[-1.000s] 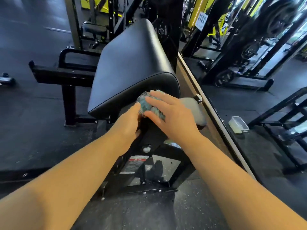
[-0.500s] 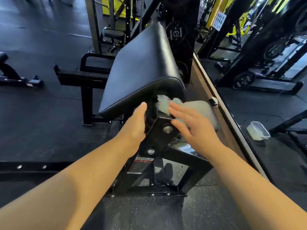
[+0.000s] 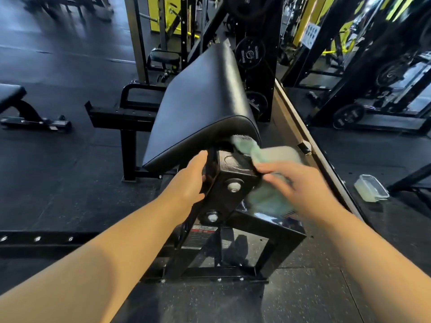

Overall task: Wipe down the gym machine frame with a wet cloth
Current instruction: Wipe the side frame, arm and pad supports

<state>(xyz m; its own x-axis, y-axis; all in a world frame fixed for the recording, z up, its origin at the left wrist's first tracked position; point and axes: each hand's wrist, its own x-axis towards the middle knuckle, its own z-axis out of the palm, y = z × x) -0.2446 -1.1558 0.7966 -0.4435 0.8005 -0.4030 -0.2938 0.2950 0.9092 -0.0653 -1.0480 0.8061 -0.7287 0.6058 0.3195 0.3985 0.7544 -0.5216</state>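
Dark rubber gym floor all round, speckled toward the near edge. At the middle, a black gym machine: sloped black arm pad on top, carried by a slanted black steel frame post with two round bolts down its near face and a red-and-white label lower on it. Base rails of the same frame flat on the floor below.

Left hand on the left side of the frame post, just under the pad's lower edge — thumb up along the post's edge, fingers curled round behind, grasping it. Right hand at the post's right side, blurred; fingers seemingly stretched out flat, pressing the cloth rather than clenching it. Pale green cloth under and ahead of those fingers, smeared by blur, running from beneath the pad's lower right corner down the right flank of the post, touching it.

Grey seat just behind the cloth. Further right, a wooden ledge, and beyond it a clear plastic tub on dark flooring, well apart from both hands. Behind the pad, black weight plates on a rack, yellow-and-black frames further back. Far left, the end of a black bench.
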